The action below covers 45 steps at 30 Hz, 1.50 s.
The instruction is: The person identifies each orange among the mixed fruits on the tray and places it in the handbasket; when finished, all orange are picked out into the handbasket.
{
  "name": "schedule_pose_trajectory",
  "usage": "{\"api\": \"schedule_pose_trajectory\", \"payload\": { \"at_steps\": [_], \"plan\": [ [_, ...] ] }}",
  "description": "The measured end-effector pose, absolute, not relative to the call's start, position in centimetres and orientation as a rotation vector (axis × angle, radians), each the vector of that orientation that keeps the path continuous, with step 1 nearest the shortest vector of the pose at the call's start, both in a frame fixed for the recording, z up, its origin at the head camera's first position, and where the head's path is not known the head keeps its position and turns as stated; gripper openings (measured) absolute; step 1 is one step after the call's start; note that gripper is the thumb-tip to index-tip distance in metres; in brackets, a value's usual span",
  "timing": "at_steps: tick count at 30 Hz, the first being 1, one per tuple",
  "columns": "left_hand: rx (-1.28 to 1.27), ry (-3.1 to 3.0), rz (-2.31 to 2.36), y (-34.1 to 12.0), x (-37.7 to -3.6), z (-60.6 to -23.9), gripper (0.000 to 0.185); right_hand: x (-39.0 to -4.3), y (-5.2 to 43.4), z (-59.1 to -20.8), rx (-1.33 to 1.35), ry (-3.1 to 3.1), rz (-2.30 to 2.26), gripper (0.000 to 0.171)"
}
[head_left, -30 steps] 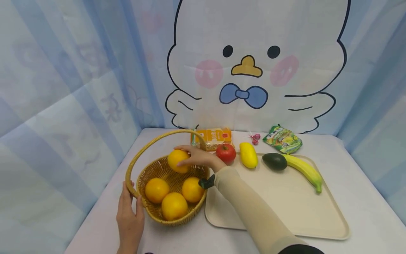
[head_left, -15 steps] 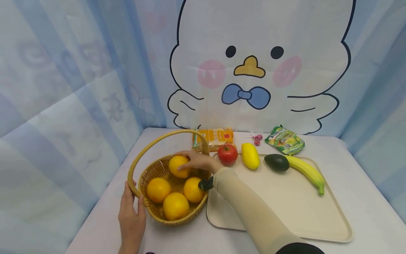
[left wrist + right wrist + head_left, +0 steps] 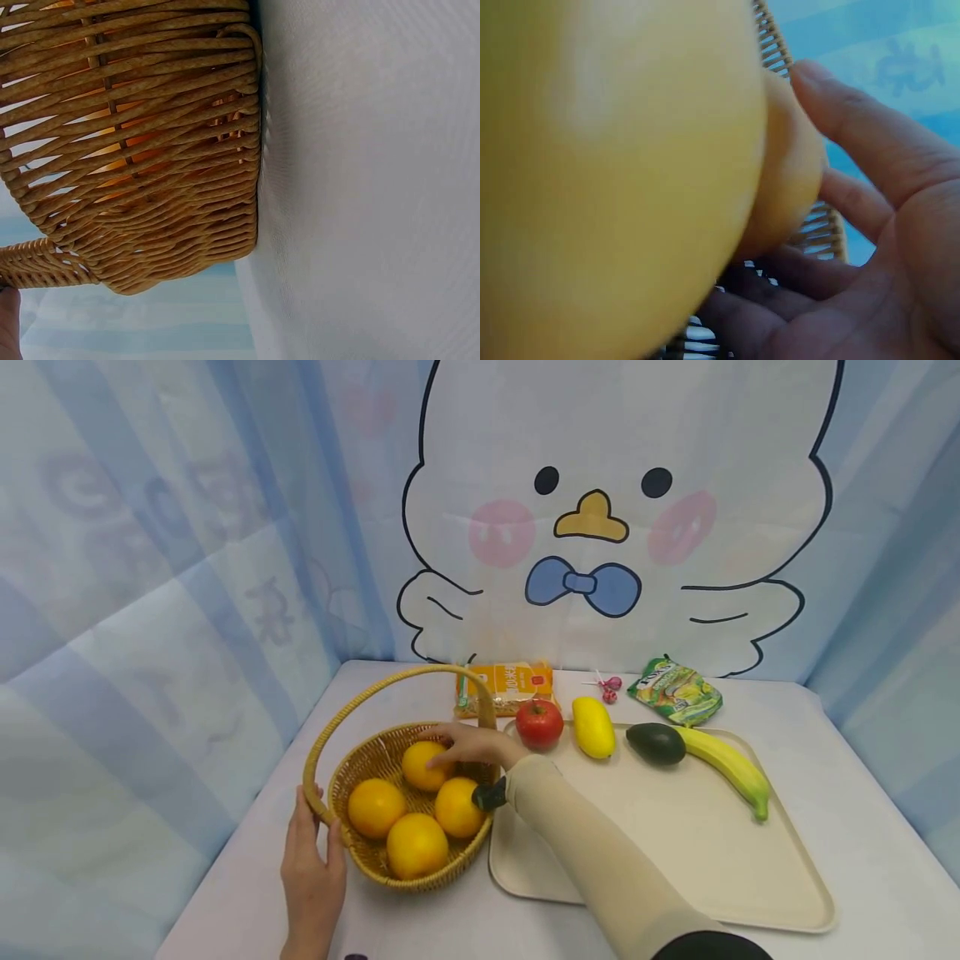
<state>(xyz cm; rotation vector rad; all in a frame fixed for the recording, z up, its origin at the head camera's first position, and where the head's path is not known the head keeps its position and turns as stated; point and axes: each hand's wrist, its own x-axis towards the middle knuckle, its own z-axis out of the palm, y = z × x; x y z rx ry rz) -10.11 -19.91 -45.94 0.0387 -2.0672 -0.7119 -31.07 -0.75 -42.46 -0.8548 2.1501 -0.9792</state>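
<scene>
A wicker basket (image 3: 431,885) with a tall arched handle (image 3: 375,691) holds several oranges. My left hand (image 3: 313,881) grips the basket's near left side, thumb and fingers on either side of the handle's foot. My right hand (image 3: 480,745) reaches in over the far rim, around the back orange (image 3: 422,766). A small gap shows between its fingers and the top of that orange. In the right wrist view, the thumb (image 3: 847,105) lies by the edge of this orange (image 3: 791,172), and a nearer orange (image 3: 615,165) fills the left half.
Right of the basket lies a beige tray (image 3: 697,852), with a red apple (image 3: 538,724), a yellow mango (image 3: 593,727), an avocado (image 3: 656,744) and a banana (image 3: 727,768). Behind are an orange grain packet (image 3: 513,687), lollipops (image 3: 609,685) and a green snack bag (image 3: 677,691).
The back orange has sunk lower into the basket, and the fingers of my right hand have come away from its top. My left hand has stayed on the basket.
</scene>
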Motion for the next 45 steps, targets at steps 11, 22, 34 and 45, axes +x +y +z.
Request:
{"api": "schedule_pose_trajectory", "payload": {
  "at_steps": [11, 22, 34, 45],
  "plan": [
    [0.051, -2.077, -0.704, -20.0, -10.1, -45.8, 0.073, -31.1, -0.6, -42.4, -0.858, 2.132, -0.966, 0.06],
    [0.038, -2.074, -0.692, -20.1, -10.2, -45.9, 0.075, -31.1, -0.5, -42.4, -0.868, 2.129, -0.964, 0.058],
    [0.033, -2.078, -0.695, -20.3, -10.4, -45.9, 0.076, -31.2, -0.3, -42.1, -0.86, 2.154, -0.947, 0.057],
    [-0.004, -2.069, -0.686, -20.4, -10.4, -45.8, 0.076, -30.2, 1.0, -40.1, -0.897, 2.267, -0.919, 0.055]
  ]
}}
